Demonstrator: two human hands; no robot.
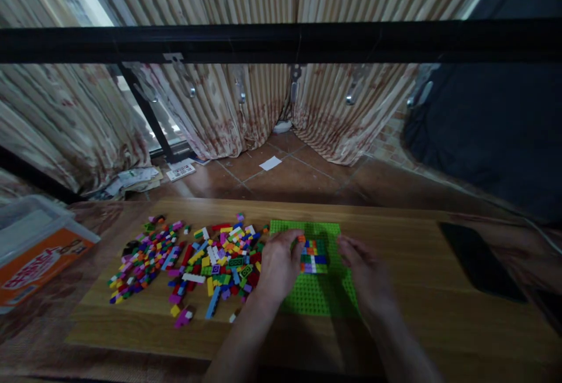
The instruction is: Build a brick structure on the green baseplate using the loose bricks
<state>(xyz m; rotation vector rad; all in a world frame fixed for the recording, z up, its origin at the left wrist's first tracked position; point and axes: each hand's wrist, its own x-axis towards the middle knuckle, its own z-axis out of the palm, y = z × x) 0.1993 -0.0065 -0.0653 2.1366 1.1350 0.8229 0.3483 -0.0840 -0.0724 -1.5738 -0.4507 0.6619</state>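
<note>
A green studded baseplate [316,298] lies on the wooden table, bearing a block of multicoloured toy bricks [314,254] near its upper middle. My left hand [278,263] reaches over the plate's left side. Its thumb and forefinger are pinched on a small orange brick [301,238] at the upper left corner of the block; whether that brick touches the others cannot be made out. My right hand [364,269] is over the plate's right edge, its fingers curled together. Anything between those fingertips is hidden.
Loose bricks [223,254] are spread left of the plate, with a pile of smaller ones [151,254] farther left. A clear plastic box with an orange label [44,260] stands at the far left. A dark flat phone-like slab [480,260] lies on the table's right side.
</note>
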